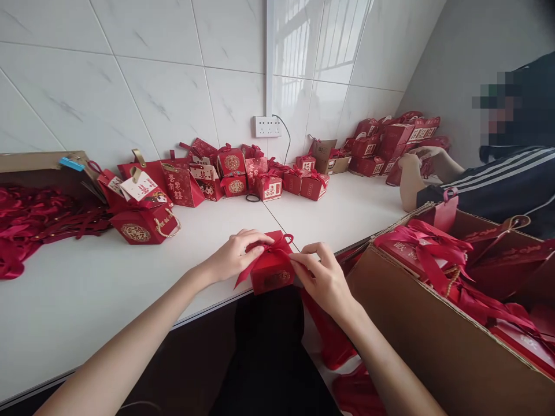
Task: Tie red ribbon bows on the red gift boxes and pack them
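A small red gift box [271,276] with a gold emblem sits at the front edge of the white table. Across its top runs a red ribbon [274,247], gathered into a bow with one loop standing up. My left hand [240,252] pinches the ribbon near the knot, and a loose tail hangs down at the box's left side. On the right, my right hand [319,271] is closed with thumb and forefinger together on the ribbon beside the box. The fingertips partly cover the ribbon there.
Finished-looking red boxes [234,167] line the wall. Loose red ribbons [43,225] lie in a carton at left. A large cardboard box [433,323] of red boxes stands close at right. Beyond it, a person's hands [418,157] work near stacked boxes [394,138]. A power strip [267,126] is on the wall.
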### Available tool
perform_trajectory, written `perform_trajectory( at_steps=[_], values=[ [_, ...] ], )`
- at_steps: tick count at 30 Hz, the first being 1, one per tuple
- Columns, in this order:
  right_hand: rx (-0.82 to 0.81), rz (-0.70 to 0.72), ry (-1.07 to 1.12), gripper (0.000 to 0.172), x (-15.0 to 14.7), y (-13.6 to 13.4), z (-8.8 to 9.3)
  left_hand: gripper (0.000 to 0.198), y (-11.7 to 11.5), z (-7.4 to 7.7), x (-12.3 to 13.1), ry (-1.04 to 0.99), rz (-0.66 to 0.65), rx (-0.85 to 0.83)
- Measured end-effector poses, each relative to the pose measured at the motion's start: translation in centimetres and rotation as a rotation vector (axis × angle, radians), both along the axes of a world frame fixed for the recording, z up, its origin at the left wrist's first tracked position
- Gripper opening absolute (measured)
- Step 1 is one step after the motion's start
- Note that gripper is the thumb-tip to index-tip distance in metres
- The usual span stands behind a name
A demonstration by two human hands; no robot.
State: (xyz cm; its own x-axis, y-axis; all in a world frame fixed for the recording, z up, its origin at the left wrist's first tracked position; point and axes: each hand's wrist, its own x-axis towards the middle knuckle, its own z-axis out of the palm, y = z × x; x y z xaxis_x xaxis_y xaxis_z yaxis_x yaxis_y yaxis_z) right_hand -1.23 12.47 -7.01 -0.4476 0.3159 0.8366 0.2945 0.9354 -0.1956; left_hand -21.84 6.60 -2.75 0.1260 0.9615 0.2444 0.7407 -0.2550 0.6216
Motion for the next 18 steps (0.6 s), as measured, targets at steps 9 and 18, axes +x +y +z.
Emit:
perform_trajectory(
  at_steps=[9, 18],
  values=[
    [0.278, 0.216, -0.156, 0.013, 0.8, -0.3, -0.5, 0.030, 0.7, -0.2, -0.9, -0.075, -0.048, -0.059],
    [0.276, 0.299, -0.112, 0.005, 1.4, -0.7, -0.3, 0.026, 0.8, 0.4, -1.7, -0.193, -0.131, -0.140]
  ],
)
